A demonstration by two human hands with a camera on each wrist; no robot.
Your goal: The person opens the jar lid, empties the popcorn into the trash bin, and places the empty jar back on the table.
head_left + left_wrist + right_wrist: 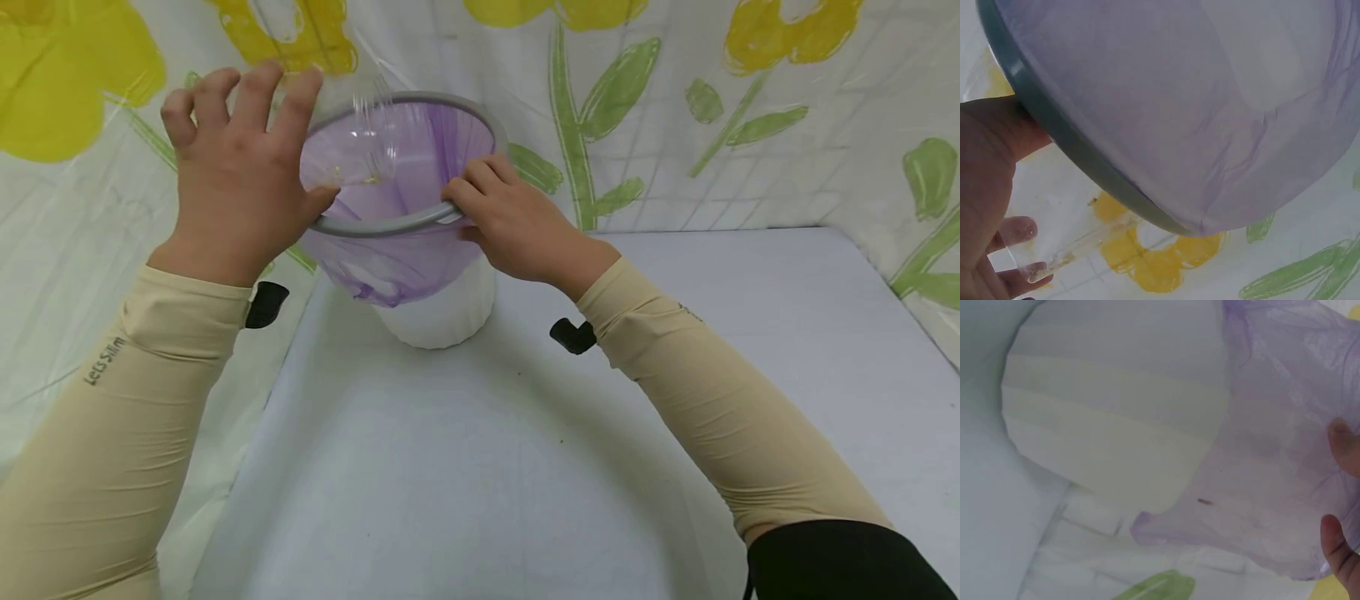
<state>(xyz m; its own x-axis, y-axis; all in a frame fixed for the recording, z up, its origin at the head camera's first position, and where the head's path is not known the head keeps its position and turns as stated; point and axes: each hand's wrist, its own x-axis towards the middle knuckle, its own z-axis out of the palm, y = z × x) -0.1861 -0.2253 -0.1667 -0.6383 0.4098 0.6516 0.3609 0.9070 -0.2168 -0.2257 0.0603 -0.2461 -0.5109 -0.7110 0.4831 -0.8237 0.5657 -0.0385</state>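
A white waste bin (442, 321) with a grey rim ring (386, 226) stands on the table, lined with a thin purple bag (405, 275) folded over its outside. My right hand (521, 221) grips the near right of the rim, fingers over the ring and thumb below, against the bag. At the left of the opening, my left hand (240, 167) holds a clear plastic container (371, 137), tilted over the bin, with fingers spread around it. Little yellowish bits show at the container's lower edge. In the left wrist view, the container (1079, 244) appears beyond the rim.
The table (450, 467) has a pale cloth cover with tiny specks on it. Behind it hangs a white sheet (660, 183) printed with yellow flowers and green leaves, close to the bin's far side. The table's left edge lies near the bin.
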